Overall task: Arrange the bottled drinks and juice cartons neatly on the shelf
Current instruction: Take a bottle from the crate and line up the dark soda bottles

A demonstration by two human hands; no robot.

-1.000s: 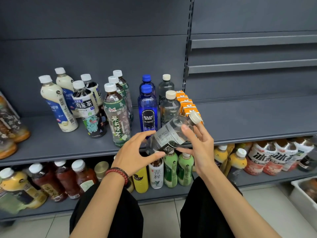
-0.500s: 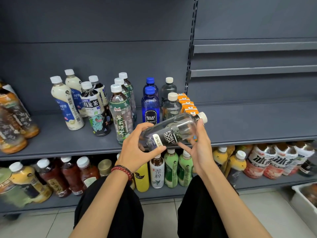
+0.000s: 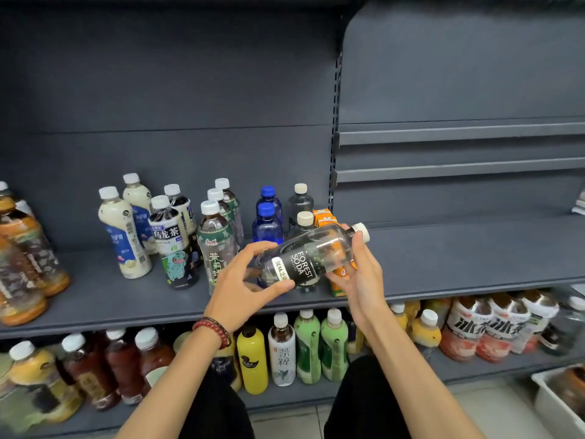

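Observation:
A clear Forest Soda bottle (image 3: 311,255) with a black label and cream cap lies tilted in front of the grey middle shelf (image 3: 459,258), cap pointing up and right. My left hand (image 3: 243,286) grips its base end, and my right hand (image 3: 361,277) holds its neck end. Behind it stand two matching clear soda bottles (image 3: 300,201), two blue soda bottles (image 3: 267,221) and a row of orange juice cartons (image 3: 324,217), partly hidden by the held bottle.
Tea and milk bottles (image 3: 171,236) stand in rows on the left of the shelf. The lower shelf (image 3: 474,365) holds several drinks. A white crate (image 3: 557,407) sits on the floor at the lower right. Two bare rails (image 3: 459,137) run across the upper right.
Both hands have lifted the soda bottle slightly and turned it, so its black label now faces me. The camera view has shifted upward and a little right.

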